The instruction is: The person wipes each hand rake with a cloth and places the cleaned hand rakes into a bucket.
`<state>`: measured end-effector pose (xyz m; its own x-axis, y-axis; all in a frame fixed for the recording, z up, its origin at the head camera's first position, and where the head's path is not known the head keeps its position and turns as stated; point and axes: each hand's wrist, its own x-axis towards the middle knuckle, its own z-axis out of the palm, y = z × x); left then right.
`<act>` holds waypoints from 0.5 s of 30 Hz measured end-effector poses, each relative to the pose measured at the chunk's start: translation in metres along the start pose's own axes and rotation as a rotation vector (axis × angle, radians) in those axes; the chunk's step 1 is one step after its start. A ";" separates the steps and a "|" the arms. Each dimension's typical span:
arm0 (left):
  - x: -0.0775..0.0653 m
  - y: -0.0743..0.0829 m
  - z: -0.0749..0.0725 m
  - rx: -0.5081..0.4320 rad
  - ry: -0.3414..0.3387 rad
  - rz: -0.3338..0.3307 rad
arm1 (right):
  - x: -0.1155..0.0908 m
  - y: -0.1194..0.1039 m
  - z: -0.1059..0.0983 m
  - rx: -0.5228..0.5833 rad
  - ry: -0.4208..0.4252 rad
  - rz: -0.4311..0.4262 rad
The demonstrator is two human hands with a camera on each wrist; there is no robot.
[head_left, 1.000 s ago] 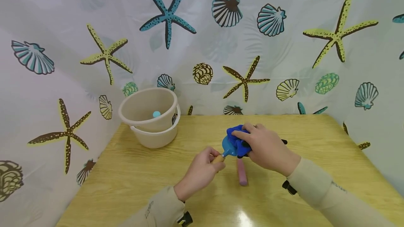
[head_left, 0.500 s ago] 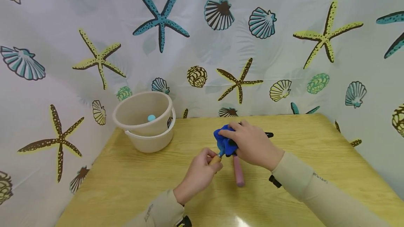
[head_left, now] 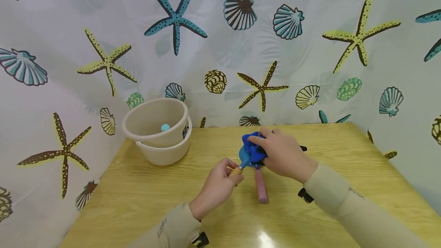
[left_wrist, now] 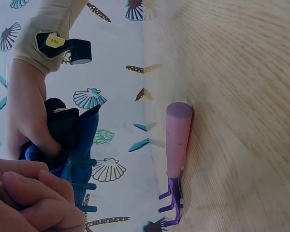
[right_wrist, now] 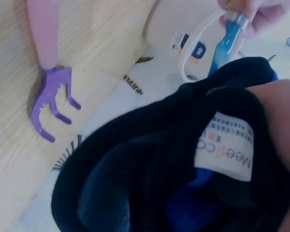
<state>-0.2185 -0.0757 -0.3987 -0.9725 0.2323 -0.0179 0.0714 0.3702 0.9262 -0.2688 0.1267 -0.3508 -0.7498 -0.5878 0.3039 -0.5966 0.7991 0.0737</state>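
Observation:
In the head view my left hand (head_left: 218,183) grips the short orange-brown handle of a blue hand rake (head_left: 245,159). Its teal tines (left_wrist: 84,186) show in the left wrist view, pointing toward the tabletop. My right hand (head_left: 286,156) holds a bunched blue cloth (head_left: 252,146) against the rake's head, partly covering it. Black edging and a white printed label (right_wrist: 226,145) on the cloth face the right wrist camera. Beneath the hands, a purple hand rake with a pink handle (head_left: 260,186) lies on the table, its head mostly hidden in the head view.
A beige bucket (head_left: 165,154) with a white handle stands at the table's back left, and a light-blue round thing (head_left: 165,127) shows inside. Behind the wooden table (head_left: 155,198) hangs a curtain (head_left: 206,49) printed with starfish and shells.
The cloth in my right hand slides down-left over the blue rake's head, then back up-right, baring more of it now. My left hand keeps its grip; the pink-handled rake stays put.

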 end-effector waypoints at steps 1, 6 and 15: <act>0.000 -0.001 0.000 0.000 -0.002 0.000 | -0.002 -0.003 -0.001 0.001 0.007 -0.012; 0.000 -0.003 -0.001 0.019 0.012 0.025 | -0.007 -0.026 -0.007 0.040 0.041 -0.121; -0.005 -0.003 0.000 -0.004 0.011 0.031 | 0.010 -0.021 -0.001 -0.039 0.079 -0.118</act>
<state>-0.2138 -0.0784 -0.4012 -0.9721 0.2341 0.0149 0.1008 0.3596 0.9276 -0.2632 0.1046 -0.3482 -0.6497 -0.6672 0.3643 -0.6663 0.7305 0.1495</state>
